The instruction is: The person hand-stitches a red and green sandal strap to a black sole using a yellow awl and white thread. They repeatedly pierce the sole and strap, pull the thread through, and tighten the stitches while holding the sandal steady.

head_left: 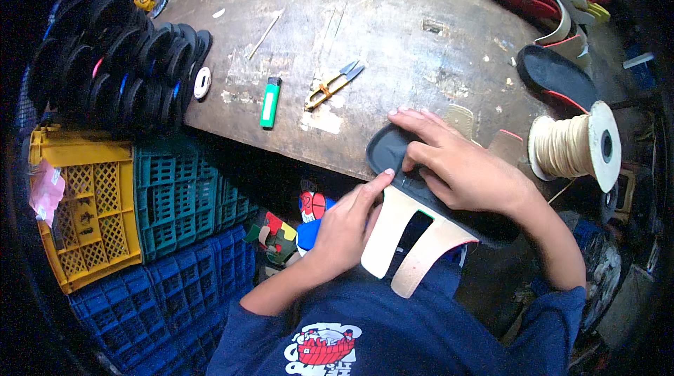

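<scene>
A black sandal sole [386, 153] with cream straps [430, 256] lies tilted at the table's near edge, the straps hanging down toward my body. My left hand [345, 225] grips it at the left, thumb on the rim by the strap's root and the other fingers mostly hidden below. Across the top of the sole lies my right hand [467, 169], its index finger bent down onto the footbed and other fingers reaching past the far rim. Whether something small is pinched under that hand cannot be made out. Beyond it, a cream ribbed piece [460, 120] rests on the table.
A spool of cream cord [565, 141] stands right of my right hand, near a black sole with red edging [558, 77]. Thread snips [335, 86] and a green lighter [270, 103] lie ahead. Stacked black soles [116, 53] fill the left; crates [175, 186] stand below.
</scene>
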Motion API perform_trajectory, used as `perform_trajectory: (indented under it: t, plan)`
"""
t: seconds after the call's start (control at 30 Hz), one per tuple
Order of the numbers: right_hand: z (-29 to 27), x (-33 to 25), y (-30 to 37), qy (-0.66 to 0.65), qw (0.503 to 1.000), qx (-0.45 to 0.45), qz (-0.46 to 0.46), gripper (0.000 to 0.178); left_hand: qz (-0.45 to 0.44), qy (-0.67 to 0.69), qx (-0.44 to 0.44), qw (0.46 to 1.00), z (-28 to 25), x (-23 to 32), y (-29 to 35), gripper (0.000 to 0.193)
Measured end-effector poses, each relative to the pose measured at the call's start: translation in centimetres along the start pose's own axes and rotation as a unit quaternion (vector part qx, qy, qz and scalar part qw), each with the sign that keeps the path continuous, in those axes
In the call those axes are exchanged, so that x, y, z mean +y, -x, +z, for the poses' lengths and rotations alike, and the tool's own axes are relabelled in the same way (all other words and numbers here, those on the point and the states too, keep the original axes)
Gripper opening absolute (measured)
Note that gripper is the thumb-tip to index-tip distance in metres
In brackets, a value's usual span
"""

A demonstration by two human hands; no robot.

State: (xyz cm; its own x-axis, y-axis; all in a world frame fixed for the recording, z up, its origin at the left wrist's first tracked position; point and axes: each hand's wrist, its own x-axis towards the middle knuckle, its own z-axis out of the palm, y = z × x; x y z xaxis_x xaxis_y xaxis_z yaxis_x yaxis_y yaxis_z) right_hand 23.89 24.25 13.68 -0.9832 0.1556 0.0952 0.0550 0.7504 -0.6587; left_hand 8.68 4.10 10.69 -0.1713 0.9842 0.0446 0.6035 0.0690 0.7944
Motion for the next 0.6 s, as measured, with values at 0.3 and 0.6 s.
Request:
perform_trajectory:
  t: [0.3,0.6]
  plan:
    - [-0.5,-2.9,0.5,0.312,0.949,-0.005,-0.041,0.022,0.129,0.046,0.076,0.988,-4.2,1.3,-7.1,0.017]
    - [0.6,-4.3,3.4,-0.228,0.934,0.183,0.204,0.024,0.131,-0.065,-0.152,0.977,-3.8,0.5,-10.6,0.032]
